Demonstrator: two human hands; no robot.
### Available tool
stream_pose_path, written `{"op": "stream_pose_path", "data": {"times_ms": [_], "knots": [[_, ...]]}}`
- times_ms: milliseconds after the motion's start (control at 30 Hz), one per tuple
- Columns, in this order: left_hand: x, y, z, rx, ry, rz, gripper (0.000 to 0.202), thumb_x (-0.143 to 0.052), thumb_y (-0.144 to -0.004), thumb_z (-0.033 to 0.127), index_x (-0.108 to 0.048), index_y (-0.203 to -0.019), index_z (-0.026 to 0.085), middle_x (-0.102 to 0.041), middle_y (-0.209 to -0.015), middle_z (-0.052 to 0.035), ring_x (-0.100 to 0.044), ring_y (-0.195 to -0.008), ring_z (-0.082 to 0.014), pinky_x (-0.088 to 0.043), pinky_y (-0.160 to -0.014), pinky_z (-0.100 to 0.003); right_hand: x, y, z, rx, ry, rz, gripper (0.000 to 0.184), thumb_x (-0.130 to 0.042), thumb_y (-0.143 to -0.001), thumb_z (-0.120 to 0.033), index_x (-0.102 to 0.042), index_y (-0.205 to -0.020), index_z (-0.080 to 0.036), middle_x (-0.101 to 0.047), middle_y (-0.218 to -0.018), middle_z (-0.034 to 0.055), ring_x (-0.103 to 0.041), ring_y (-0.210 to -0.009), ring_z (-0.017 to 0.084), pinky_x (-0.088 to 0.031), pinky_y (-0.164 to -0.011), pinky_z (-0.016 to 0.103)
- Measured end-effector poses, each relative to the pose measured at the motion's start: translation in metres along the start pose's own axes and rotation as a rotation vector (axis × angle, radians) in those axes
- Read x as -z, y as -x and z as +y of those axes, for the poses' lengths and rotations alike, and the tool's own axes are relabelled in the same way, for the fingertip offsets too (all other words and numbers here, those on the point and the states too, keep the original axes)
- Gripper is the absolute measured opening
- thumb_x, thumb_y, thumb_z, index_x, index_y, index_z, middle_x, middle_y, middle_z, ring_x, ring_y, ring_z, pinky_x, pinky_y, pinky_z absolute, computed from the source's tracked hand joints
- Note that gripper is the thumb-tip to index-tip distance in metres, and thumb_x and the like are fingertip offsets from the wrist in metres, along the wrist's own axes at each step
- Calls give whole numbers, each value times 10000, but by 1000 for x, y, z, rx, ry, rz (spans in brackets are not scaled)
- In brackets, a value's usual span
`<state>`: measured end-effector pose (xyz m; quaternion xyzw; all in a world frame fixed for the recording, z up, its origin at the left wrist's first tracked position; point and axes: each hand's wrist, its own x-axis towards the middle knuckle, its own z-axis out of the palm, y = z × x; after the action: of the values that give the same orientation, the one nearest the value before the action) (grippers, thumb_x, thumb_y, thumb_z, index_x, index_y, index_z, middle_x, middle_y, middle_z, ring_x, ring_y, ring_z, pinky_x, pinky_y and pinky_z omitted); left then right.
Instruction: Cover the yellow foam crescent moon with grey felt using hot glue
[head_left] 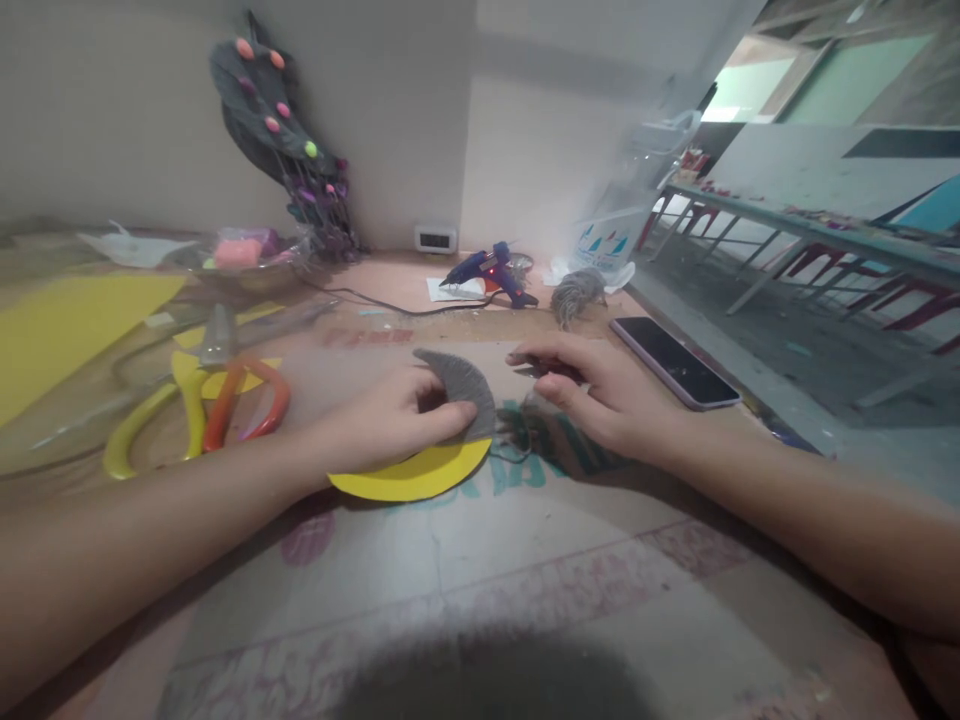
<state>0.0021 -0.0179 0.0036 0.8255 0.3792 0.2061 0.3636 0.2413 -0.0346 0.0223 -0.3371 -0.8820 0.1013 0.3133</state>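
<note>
While the left hand (405, 415) pinches a flat yellow crescent partly covered with grey yarn (474, 385) over the table (480, 560), the right hand (596, 392) hangs just beside it, half curled; whether it grips anything is unclear. Near the right wrist lies a dark-screened, pale-cased phone (675, 362).

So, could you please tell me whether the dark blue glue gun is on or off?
The glue gun appears to be on: its red light glows. I cannot tell whether it is hot.
</note>
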Motion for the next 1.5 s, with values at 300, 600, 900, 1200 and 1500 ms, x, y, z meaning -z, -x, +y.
{"op": "stream_pose_path", "data": {"times_ms": [300, 600, 900, 1200, 1500], "knots": [[1, 1, 6, -10, -17, 9, 268, -496, -859, 371, -680, -855, 176, -699, -805, 13, -615, -697, -151, -473, -606, -214, -9, 4, 12, 242, 295, -3, 267, -488, -951, -314, -670, -1012, -129, -626, -727, 52, -530, -651, 153, -341, -605, 279], [0, 1, 4, -41, 4, 13, 270, -502, -864, 379, -675, -904, 175, -720, -909, 5, -640, -789, -173, -496, -685, -231, -9, 4, 8, 290, 386, 1, 252, -478, -953, -280, -666, -1003, -118, -617, -717, 52, -509, -637, 148, -333, -599, 282], [1, 1, 2, -37, 3, -2, 260, -502, -865, 370, -673, -909, 179, -724, -917, 5, -646, -790, -173, -495, -684, -229, -10, 3, 6, 310, 435, -6, 264, -465, -959, -286, -671, -989, -125, -623, -709, 54, -510, -635, 153, -321, -594, 291], [1, 2, 1, -21, 54, -47, 287, -498, -867, 391, -672, -939, 175, -720, -949, -1, -649, -820, -177, -497, -704, -231, -8, 2, 6, 311, 455, -40, 277, -462, -960, -310, -678, -1001, -141, -611, -694, 42, -502, -642, 155, -293, -591, 299], [1, 3, 1, -25, 29, -61, 310, -496, -875, 415, -670, -949, 170, -716, -944, -7, -649, -829, -181, -494, -713, -236, -9, 3, 8, 326, 399, -43, 251, -466, -958, -301, -666, -992, -154, -600, -692, 32, -505, -646, 149, -296, -600, 293]]}}
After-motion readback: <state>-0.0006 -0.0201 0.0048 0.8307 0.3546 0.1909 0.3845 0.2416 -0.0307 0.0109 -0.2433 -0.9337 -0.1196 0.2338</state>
